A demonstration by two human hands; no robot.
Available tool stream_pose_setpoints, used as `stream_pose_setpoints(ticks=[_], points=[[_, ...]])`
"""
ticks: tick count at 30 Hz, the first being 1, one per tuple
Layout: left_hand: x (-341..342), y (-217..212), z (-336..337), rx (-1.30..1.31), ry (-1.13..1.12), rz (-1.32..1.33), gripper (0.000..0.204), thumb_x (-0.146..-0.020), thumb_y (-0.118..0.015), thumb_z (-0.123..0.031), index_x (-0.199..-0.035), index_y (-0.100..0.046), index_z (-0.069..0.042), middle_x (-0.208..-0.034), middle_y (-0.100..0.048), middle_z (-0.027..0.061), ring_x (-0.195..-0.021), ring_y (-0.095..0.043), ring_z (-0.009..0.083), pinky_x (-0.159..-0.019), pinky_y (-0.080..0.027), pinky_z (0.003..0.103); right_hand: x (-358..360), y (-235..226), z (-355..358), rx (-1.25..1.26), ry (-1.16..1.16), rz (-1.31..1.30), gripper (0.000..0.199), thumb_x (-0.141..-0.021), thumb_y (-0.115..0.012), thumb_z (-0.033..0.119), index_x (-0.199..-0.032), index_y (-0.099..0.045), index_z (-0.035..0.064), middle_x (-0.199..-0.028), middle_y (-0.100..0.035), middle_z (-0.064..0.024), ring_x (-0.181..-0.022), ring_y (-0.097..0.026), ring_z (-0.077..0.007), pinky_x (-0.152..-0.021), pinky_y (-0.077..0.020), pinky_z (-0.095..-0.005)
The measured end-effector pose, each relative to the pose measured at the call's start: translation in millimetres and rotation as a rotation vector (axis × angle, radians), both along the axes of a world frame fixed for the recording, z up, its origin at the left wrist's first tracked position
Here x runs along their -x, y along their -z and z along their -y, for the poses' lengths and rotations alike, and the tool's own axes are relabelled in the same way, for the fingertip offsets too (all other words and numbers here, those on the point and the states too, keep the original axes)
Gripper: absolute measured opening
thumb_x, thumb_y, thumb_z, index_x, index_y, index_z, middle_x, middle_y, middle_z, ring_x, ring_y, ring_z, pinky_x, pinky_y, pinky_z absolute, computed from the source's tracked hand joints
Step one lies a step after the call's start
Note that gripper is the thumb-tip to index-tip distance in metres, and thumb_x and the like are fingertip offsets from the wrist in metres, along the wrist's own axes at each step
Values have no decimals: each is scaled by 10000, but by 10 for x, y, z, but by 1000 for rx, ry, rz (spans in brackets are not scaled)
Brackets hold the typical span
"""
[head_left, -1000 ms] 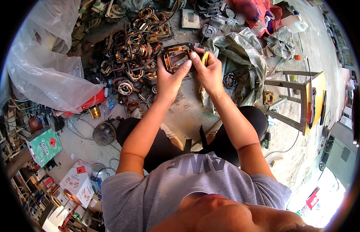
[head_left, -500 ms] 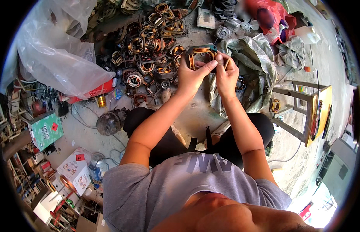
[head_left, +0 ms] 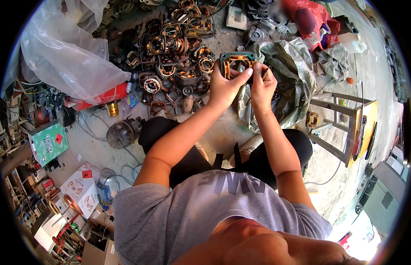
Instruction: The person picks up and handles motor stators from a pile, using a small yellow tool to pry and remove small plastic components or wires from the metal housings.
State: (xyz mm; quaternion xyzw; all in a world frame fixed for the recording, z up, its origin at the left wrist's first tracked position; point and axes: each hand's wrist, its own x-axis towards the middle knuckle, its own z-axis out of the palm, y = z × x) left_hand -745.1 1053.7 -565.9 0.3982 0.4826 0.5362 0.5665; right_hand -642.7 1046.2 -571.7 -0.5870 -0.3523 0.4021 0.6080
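Both hands grasp one motor stator (head_left: 237, 62), a square metal frame with copper windings, held up in front of the person above the floor: the left hand (head_left: 224, 86) grips its left side with the thumb laid across the front, and the right hand (head_left: 262, 85) pinches its right edge with the fingertips. Just behind it lies a heap of similar stators (head_left: 174, 53) on the concrete floor (head_left: 223, 132). A grey-green cloth (head_left: 293, 75) lies crumpled to the right, a clear plastic bag (head_left: 64, 57) far left, a metal stool (head_left: 346, 128) to the right

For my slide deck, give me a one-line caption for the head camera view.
Seated person's left hand and right hand hold a copper-wound motor stator above a floor pile of stators.
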Motion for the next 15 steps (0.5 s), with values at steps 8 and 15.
stream_pose_setpoints(ticks=[8,15], points=[[127,-124,-154,133,62,118,528,-760,-765,-103,-1173,-443,-35,-966,-597,43,-827,-587,107,-747,-501,250,-56,-96,-106,140,-149,-88,291,-908,-619,248,-978,-633,-35,-784,-607,24,-702,-482,-37,-624,-409,-195],[231,-266,-229,114,79,168,443,-797,-731,-137,-1141,-476,-25,-1066,-597,66,-952,-579,139,-866,-455,282,-57,-338,-173,187,-235,-297,324,-889,-646,242,-1087,-586,-7,-745,-584,40,-566,-422,-18,-490,-332,-186]])
